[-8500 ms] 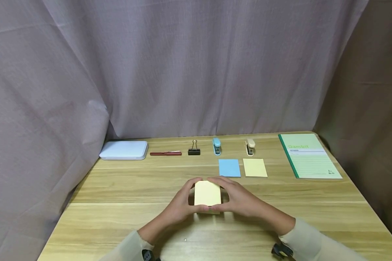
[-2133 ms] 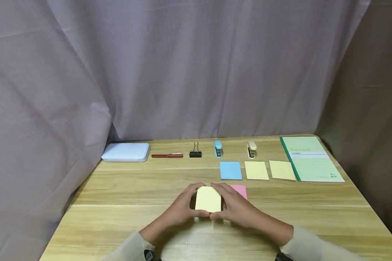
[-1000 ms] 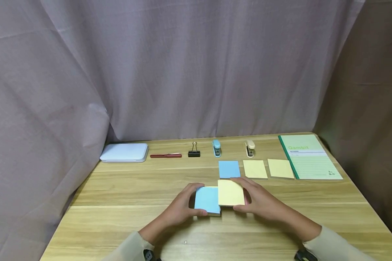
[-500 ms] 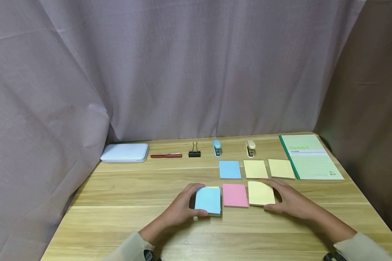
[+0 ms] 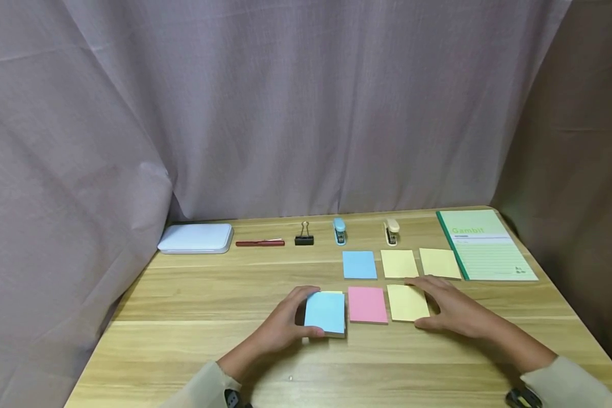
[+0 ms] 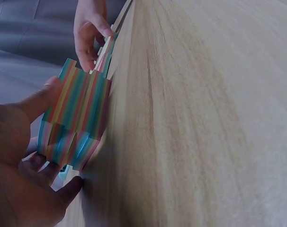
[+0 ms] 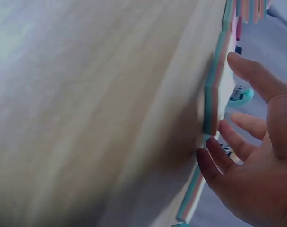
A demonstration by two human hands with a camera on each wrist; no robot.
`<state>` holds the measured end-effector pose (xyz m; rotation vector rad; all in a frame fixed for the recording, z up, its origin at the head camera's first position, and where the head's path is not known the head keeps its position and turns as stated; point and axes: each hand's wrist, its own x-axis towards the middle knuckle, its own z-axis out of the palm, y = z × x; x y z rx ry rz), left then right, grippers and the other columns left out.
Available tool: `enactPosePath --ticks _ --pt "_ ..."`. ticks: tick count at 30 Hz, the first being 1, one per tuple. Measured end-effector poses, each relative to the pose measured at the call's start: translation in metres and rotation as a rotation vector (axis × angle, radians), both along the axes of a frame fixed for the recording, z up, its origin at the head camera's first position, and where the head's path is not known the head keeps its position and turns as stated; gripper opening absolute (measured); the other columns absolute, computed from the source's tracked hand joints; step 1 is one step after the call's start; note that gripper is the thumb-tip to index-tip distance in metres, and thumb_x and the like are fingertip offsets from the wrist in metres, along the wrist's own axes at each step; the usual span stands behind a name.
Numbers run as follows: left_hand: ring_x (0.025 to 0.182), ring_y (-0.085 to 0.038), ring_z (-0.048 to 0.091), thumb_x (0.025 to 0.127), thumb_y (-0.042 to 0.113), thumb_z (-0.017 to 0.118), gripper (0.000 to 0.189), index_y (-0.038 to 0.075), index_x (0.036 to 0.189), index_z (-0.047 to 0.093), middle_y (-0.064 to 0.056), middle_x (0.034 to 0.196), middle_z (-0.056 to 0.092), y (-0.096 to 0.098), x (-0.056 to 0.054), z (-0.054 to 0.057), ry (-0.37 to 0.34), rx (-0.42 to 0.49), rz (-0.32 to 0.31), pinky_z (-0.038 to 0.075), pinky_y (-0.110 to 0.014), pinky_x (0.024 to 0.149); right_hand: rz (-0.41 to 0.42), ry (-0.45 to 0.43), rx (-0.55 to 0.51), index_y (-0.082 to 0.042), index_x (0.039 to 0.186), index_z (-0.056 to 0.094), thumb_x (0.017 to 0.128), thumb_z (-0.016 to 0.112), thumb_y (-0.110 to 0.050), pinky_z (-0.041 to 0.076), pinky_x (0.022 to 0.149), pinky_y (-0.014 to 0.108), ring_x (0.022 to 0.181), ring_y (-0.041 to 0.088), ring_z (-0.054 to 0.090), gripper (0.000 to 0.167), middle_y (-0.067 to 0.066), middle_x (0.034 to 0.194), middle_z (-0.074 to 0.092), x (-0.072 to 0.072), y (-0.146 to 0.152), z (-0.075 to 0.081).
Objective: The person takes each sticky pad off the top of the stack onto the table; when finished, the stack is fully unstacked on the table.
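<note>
My left hand (image 5: pixel 280 323) grips a thick stack of sticky note pads (image 5: pixel 324 313), blue on top, between thumb and fingers. Striped edges of the stack (image 6: pixel 75 104) show in the left wrist view, its layers slightly offset. Just right of it lies a pink-topped sticky note pad (image 5: pixel 368 305). Beside that, a yellow-topped pad (image 5: pixel 407 303) rests flat on the table. My right hand (image 5: pixel 451 306) is spread loosely around this pad's right side. In the right wrist view the fingers of the right hand (image 7: pixel 262 127) are relaxed, close to the pad's edge (image 7: pixel 214 90).
Behind lie a blue pad (image 5: pixel 359 264), a yellow pad (image 5: pixel 399 264) and another yellow pad (image 5: pixel 440 263) touching a green notebook (image 5: pixel 489 246). Along the back are a white case (image 5: pixel 195 238), red pen (image 5: pixel 260 243), binder clip (image 5: pixel 304 240), blue stapler (image 5: pixel 339 232) and cream stapler (image 5: pixel 391 232).
The right hand has lifted the yellow pad off the stack, carried it right past the pink pad, set it down and loosened its fingers. The left hand has kept holding the stack.
</note>
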<state>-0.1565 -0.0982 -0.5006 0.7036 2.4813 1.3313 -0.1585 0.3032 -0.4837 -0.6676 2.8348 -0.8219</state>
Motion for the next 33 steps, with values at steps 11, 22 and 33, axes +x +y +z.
enactPosePath --ticks 11,22,33 --pt "0.150 -0.027 0.035 0.079 0.034 0.090 0.103 0.012 0.161 0.032 -0.005 0.163 0.038 -0.007 0.000 -0.002 -0.052 0.020 -0.012 0.026 -0.054 0.123 0.074 0.023 -0.075 -0.014 0.154 0.047 0.085 0.083 -0.045 0.042 0.106 0.068 0.137 0.042 0.046 0.084 0.013 0.150 0.051 0.005 -0.047 0.019" --pt "0.143 -0.025 0.043 0.077 0.022 0.092 0.099 0.012 0.158 0.037 -0.008 0.155 0.047 -0.009 0.000 -0.007 -0.086 0.062 0.009 0.028 -0.052 0.123 0.156 -0.081 -0.208 -0.011 0.156 0.043 0.085 0.081 -0.053 0.042 0.109 0.061 0.143 0.038 0.042 0.090 0.015 0.158 0.042 0.006 -0.127 0.011" --pt "0.134 -0.021 0.050 0.080 0.021 0.091 0.090 0.010 0.154 0.040 -0.003 0.146 0.054 -0.007 -0.001 -0.007 -0.049 0.047 -0.010 0.035 -0.049 0.118 0.129 -0.094 -0.227 -0.004 0.156 0.040 0.082 0.088 -0.037 0.047 0.107 0.052 0.135 0.029 0.050 0.094 0.011 0.154 0.046 0.010 -0.155 0.002"
